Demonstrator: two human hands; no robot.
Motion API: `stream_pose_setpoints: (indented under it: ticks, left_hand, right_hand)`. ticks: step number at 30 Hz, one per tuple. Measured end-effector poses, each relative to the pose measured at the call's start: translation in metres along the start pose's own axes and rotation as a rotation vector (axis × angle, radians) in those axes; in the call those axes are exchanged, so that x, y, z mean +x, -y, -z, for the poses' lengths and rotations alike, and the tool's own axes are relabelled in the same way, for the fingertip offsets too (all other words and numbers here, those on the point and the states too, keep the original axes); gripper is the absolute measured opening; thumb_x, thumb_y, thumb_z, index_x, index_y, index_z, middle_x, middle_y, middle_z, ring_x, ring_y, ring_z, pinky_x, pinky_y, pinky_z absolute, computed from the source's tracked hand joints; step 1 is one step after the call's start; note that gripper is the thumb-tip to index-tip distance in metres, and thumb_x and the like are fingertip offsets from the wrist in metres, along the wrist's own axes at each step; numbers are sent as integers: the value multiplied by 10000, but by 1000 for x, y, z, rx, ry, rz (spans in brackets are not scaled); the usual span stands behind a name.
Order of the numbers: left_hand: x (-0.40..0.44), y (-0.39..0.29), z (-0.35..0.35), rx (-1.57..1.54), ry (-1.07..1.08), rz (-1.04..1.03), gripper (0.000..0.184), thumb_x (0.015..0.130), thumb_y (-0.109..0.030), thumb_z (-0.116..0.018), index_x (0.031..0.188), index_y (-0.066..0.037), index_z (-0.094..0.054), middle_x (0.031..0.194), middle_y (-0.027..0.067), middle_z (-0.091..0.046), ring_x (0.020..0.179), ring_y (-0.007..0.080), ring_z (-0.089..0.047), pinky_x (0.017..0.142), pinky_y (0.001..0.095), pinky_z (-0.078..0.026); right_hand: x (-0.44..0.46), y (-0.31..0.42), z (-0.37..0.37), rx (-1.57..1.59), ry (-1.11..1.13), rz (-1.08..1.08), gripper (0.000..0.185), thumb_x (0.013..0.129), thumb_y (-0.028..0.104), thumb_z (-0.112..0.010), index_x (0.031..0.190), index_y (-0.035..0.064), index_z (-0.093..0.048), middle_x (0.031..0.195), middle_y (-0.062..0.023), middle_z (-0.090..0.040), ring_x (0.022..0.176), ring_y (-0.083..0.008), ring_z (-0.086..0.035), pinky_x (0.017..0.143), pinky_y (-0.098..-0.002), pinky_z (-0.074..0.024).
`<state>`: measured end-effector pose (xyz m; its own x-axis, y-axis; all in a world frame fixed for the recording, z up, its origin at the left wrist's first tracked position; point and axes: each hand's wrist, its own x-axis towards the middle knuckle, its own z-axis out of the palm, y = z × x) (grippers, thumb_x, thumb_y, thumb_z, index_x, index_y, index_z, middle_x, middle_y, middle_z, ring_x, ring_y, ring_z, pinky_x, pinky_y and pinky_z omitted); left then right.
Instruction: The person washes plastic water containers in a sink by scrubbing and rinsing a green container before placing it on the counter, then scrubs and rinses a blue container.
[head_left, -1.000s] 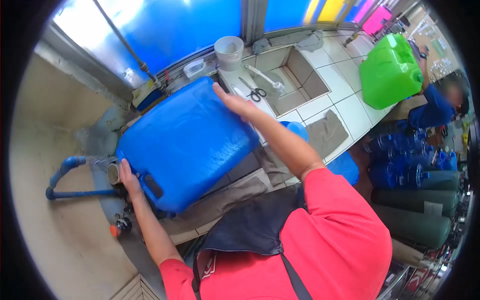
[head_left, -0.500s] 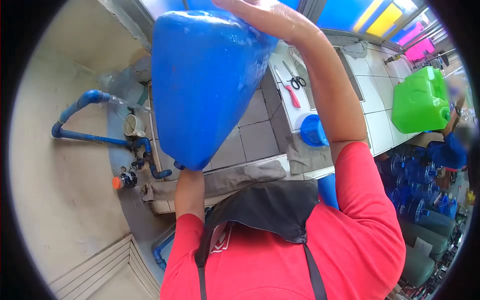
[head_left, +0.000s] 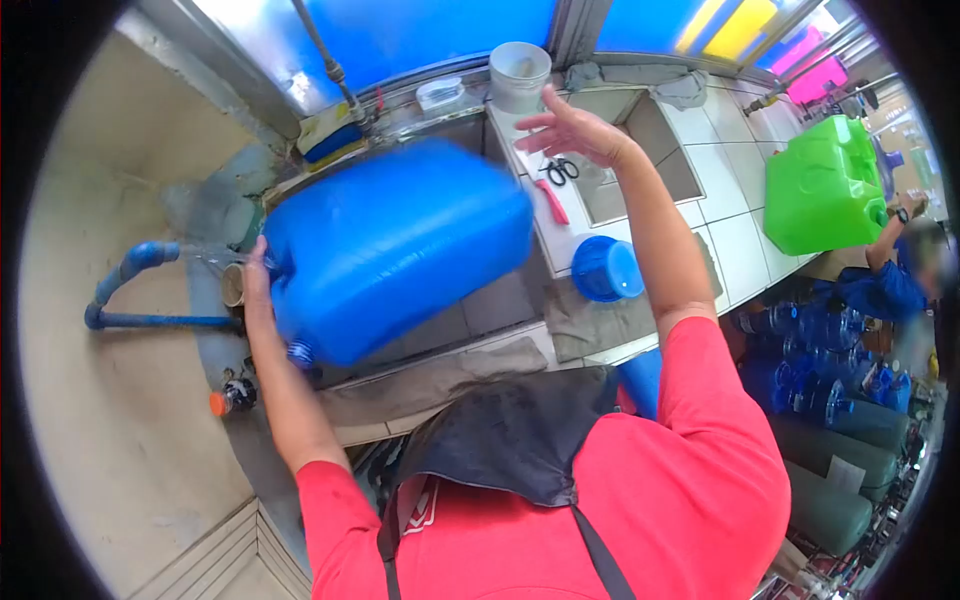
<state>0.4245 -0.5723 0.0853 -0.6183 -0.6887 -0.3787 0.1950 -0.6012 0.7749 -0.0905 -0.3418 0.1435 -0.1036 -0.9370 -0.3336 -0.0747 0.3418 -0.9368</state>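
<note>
A large blue plastic jug (head_left: 400, 245), blurred by motion, lies tilted on its side over the tiled sink. My left hand (head_left: 258, 268) grips it at its left end, near the handle; part of the fingers is hidden behind the jug. The capped spout (head_left: 300, 352) points down and to the left. My right hand (head_left: 575, 135) is off the jug, fingers spread, above the white tiled counter (head_left: 735, 165). Below that hand are black-handled scissors (head_left: 562, 171) and a pink-handled knife (head_left: 552, 203). A small blue tub (head_left: 600, 268) sits nearer to me.
Blue pipes (head_left: 165, 321) run along the left wall, beside a jar with an orange lid (head_left: 222, 402). A white bucket (head_left: 519, 75) stands at the back. At right, another person's hand (head_left: 890, 228) is by a green jug (head_left: 825, 190); several clear blue bottles (head_left: 810, 350) lie below.
The blue jug has swung from upright to lying sideways, lower down. My right hand has let go of it and moved right. My left hand has moved left and up, still on the jug.
</note>
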Motion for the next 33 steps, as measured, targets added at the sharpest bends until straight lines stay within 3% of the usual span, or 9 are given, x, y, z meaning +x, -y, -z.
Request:
stream_pose_setpoints:
  ticks: [2, 3, 5, 9, 15, 18, 21, 26, 33]
  left_hand:
    - [5, -7, -21, 655, -427, -276, 467, 1012, -397, -462, 1168, 14, -621, 1067, 142, -682, 994, 256, -640, 915, 400, -497]
    - [10, -3, -28, 653, -419, -277, 467, 1012, -397, -462, 1168, 14, -621, 1067, 142, -682, 994, 256, -640, 915, 400, -497]
    - [18, 4, -43, 1428, -438, -169, 495, 996, -415, -431, 1120, 16, -638, 1068, 217, -679, 1047, 341, -630, 929, 452, -473]
    - [15, 21, -71, 1727, -574, -54, 558, 970, -469, -394, 1070, 16, -653, 1131, 296, -622, 1071, 463, -577, 924, 501, -453]
    - [-13, 0, -111, 1790, -699, 27, 475, 827, -467, -675, 983, -19, -644, 1138, 265, -634, 1085, 416, -595, 923, 521, -446]
    - [-19, 2, -81, 2052, -764, -591, 704, 751, -496, -754, 1310, -124, -541, 1373, 207, -463, 1276, 404, -429, 1058, 507, -345]
    - [-7, 21, -33, 1914, -725, -742, 747, 744, -499, -757, 1360, -147, -525, 1319, 194, -506, 1258, 385, -454, 1058, 487, -359]
    - [-11, 19, -40, 1704, -694, -569, 747, 757, -503, -744, 1384, -171, -509, 1355, 179, -488, 1258, 360, -463, 1051, 461, -376]
    - [2, 23, -58, 1750, -739, -582, 736, 764, -533, -719, 1376, -175, -523, 1357, 176, -500, 1231, 366, -491, 1036, 449, -395]
  right_hand:
    - [13, -40, 36, -303, -425, -20, 649, 894, 599, -535, 1202, 42, -662, 1088, -144, -709, 1031, -254, -657, 920, -381, -485]
    - [20, -62, 55, -509, -646, -2, 523, 877, 495, -623, 1107, 35, -714, 1025, -162, -725, 967, -272, -687, 877, -386, -512]
    - [29, -105, 81, -809, -847, -142, 408, 801, 400, -691, 1003, 49, -740, 944, -189, -715, 892, -324, -692, 833, -408, -530]
    - [36, -150, 87, -1012, -647, -227, 360, 775, 387, -708, 970, 88, -751, 952, -194, -704, 911, -361, -668, 833, -428, -527]
    - [51, -185, 78, -1248, -775, -196, 240, 772, 222, -659, 932, 61, -737, 950, -194, -702, 925, -359, -672, 801, -458, -538]
    - [37, -161, 71, -1157, -781, -340, 222, 761, 162, -618, 910, 42, -731, 917, -204, -705, 925, -370, -679, 787, -456, -548]
    - [11, -115, 67, -1082, -834, -339, 232, 765, 158, -607, 917, 32, -728, 915, -206, -707, 915, -372, -686, 778, -448, -557]
    - [-35, -59, 41, -638, -428, -252, 318, 765, 276, -639, 900, 3, -729, 735, -199, -671, 734, -315, -672, 697, -396, -522]
    - [23, -89, -17, -809, -483, -29, 327, 794, 276, -572, 905, 10, -726, 808, -250, -676, 801, -396, -663, 744, -432, -527]
